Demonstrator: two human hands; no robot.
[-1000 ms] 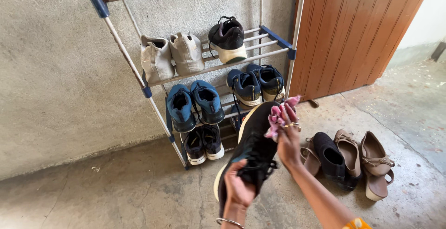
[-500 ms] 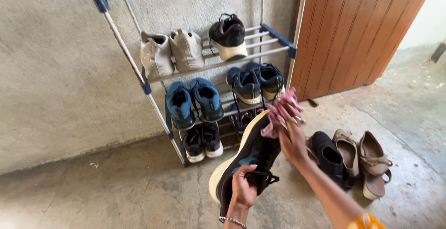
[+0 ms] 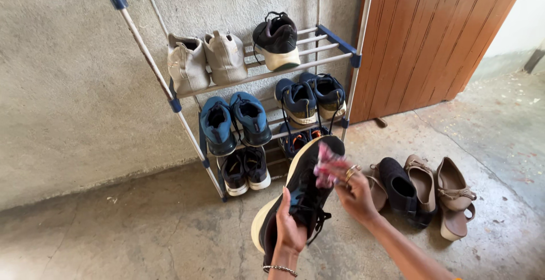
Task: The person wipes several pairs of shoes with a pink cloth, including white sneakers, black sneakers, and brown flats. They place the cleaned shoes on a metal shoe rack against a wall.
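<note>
Holding a black running shoe (image 3: 304, 192) toe-up above the concrete floor (image 3: 142, 229), the person's left hand (image 3: 290, 229) wraps the heel end, fingers curled around the collar and thumb along the side. The right hand (image 3: 355, 192) pinches a crumpled pink cloth (image 3: 325, 165) between thumb and fingertips and presses it against the shoe's upper near the toe.

Judging from this grip, the shoe could twist or slip: only the heel is held, so firm pressure from the cloth near the toe would lever it out of the left hand. Its loose black laces (image 3: 319, 223) dangle below the hand and might snag on the fingers. The toe also sits just beside the metal shoe rack (image 3: 170, 95), so a wide stroke may knock the small dark shoes (image 3: 245, 171) on the lowest shelf.

The shoe has a black knit upper and a thick cream-white sole edge, tilted so the sole faces left. Whether any dirt remains on it is hard to tell at this size.

On the rack sit beige, black and blue sneakers. A black shoe (image 3: 400, 192) and tan flats (image 3: 440, 192) lie on the floor to the right, beside a brown wooden door (image 3: 437, 36).
</note>
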